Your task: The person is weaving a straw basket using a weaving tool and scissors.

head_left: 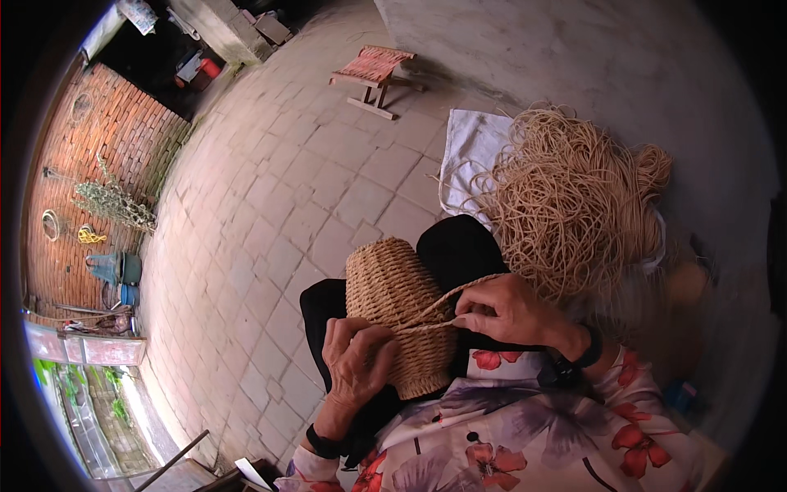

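A tan woven basket (392, 283) lies on its side across my lap, between my black-trousered knees. My left hand (358, 358) rests against the basket's left side, fingers bent over the weave near a strand. In my right hand (510, 313), thumb and fingers pinch a twisted straw cord (443, 325) that runs to the basket wall. A second length of cord slants from the weave up over the right hand. What the left fingertips grip, if anything, is hidden.
A big loose heap of straw cord (574, 201) lies on a white cloth (473, 152) to my right, beside a wall. A small folding stool (375, 74) stands ahead on the paved floor (270, 221). Left, a brick wall (106, 139) has hanging dried plants (115, 201) and blue buckets (127, 271).
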Available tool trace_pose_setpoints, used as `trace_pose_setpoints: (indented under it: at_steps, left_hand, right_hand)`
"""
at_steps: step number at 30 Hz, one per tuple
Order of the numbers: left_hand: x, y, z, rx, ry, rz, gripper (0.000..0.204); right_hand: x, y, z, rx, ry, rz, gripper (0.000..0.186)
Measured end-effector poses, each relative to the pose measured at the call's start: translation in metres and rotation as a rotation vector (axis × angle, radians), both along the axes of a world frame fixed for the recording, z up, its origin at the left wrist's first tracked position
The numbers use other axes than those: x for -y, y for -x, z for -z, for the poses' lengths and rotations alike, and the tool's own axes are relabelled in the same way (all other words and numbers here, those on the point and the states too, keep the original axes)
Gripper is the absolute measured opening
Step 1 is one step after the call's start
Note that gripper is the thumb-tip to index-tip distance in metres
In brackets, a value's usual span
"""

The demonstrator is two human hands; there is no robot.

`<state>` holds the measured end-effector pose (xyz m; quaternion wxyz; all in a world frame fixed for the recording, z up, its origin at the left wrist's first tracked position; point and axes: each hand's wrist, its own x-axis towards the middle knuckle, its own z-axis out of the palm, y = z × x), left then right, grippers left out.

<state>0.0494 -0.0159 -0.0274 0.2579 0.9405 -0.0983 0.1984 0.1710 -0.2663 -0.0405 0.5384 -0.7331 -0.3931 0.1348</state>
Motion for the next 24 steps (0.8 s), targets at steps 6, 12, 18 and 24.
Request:
trace_pose_setpoints:
  at_steps: [6, 12, 18, 24]
  left_hand:
    - [-0.014, -0.058, -0.012, -0.190, 0.288, -0.038, 0.031]
    - [-0.051, -0.139, 0.034, -0.705, 0.311, -0.074, 0.043]
    - [-0.041, -0.121, 0.015, -0.566, 0.280, -0.027, 0.038]
    - [-0.029, -0.060, -0.035, -0.349, 0.421, -0.046, 0.037]
  right_hand:
    - [0.035, -0.003, -0.002, 0.466, -0.061, 0.350, 0.016]
    - [0.031, 0.040, 0.004, 0.044, 0.061, -0.066, 0.014]
    - [0.026, 0.046, 0.013, 0.061, 0.235, 0.062, 0.026]
    - [0.011, 0.039, 0.032, 0.068, 0.050, 0.233, 0.024]
